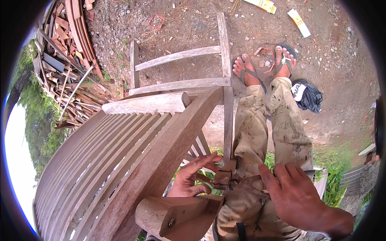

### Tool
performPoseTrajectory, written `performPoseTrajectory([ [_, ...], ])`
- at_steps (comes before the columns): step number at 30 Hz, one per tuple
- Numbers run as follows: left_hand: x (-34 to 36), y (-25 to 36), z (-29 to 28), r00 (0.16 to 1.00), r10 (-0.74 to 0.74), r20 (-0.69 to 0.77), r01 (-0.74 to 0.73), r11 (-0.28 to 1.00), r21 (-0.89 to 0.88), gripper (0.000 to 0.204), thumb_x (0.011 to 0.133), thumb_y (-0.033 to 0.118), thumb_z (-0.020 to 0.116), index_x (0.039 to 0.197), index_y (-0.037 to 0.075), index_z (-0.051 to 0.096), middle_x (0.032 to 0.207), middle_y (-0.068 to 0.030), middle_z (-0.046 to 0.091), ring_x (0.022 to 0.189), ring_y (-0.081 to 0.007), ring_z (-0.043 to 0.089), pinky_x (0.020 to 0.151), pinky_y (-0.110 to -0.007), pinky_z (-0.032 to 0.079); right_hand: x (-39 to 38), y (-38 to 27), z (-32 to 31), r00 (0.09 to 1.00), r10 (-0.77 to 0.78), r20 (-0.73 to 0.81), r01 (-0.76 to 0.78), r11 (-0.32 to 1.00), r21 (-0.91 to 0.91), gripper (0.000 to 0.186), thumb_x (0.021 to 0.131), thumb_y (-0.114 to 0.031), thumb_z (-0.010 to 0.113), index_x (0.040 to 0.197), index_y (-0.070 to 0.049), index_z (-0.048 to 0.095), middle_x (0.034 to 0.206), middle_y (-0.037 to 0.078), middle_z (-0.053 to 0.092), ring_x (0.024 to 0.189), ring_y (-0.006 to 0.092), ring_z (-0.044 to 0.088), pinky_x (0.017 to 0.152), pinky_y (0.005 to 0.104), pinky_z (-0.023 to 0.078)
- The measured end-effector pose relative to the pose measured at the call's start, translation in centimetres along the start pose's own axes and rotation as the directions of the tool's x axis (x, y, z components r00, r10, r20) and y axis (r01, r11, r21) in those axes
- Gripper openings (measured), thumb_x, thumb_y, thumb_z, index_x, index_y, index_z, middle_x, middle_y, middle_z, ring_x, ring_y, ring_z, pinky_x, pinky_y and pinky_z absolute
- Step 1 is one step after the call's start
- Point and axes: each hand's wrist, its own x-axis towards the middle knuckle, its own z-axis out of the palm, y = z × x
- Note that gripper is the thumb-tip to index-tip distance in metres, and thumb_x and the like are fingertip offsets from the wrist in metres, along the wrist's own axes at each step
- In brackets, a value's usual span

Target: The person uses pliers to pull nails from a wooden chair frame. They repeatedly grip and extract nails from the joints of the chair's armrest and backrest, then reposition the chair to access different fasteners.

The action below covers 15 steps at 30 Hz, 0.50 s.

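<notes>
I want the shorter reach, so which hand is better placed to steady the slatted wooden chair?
Probably your left hand: it is right beside the slatted chair, while your right hand is farther off, over your trousers.

The chair (169,148) is showing matt, weathered wood with visible grain, its pale rest (146,103) looking smooth and bleached. The block (222,176) is showing bare brown wood, dull and rough-edged; the tool (250,185) is looking dull and worn, its material being hard to tell. The trousers (287,120) are showing matt, stained cloth. The bag (313,99) is gleaming as crumpled plastic, the carton (299,23) is looking like smooth card, and the ground (341,68) is looking rough and gritty.
</notes>
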Motion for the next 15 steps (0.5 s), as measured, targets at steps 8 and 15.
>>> performPoseTrajectory([
  [8,5.6,-0.4,1.2,0.922,-0.005,0.387,0.232,0.808,-0.542,0.092,0.083,0.024,0.083,0.160,0.007,0.036,0.155,-0.0143,0.050,0.147,-0.0255,0.043,0.120,-0.036,0.031,1.5,1.3,-0.9,0.996,-0.042,0.082,0.049,0.995,-0.086,0.031,0.083,-0.005,0.062,0.112,0.004,0.055,0.090,0.016,0.059,0.083,0.0309,0.062,0.074,0.0403,0.054],
  [15,7.3,-1.3,0.7,0.940,-0.231,0.250,0.244,0.970,-0.022,0.051,0.077,0.015,0.092,0.118,0.006,0.063,0.103,-0.0023,0.070,0.099,-0.0104,0.063,0.091,-0.031,0.051,3.0,2.0,-1.7,0.996,-0.021,0.088,0.026,0.998,-0.055,0.025,0.083,-0.002,0.060,0.106,0.002,0.053,0.091,0.018,0.060,0.086,0.0349,0.065,0.076,0.0442,0.055],
])
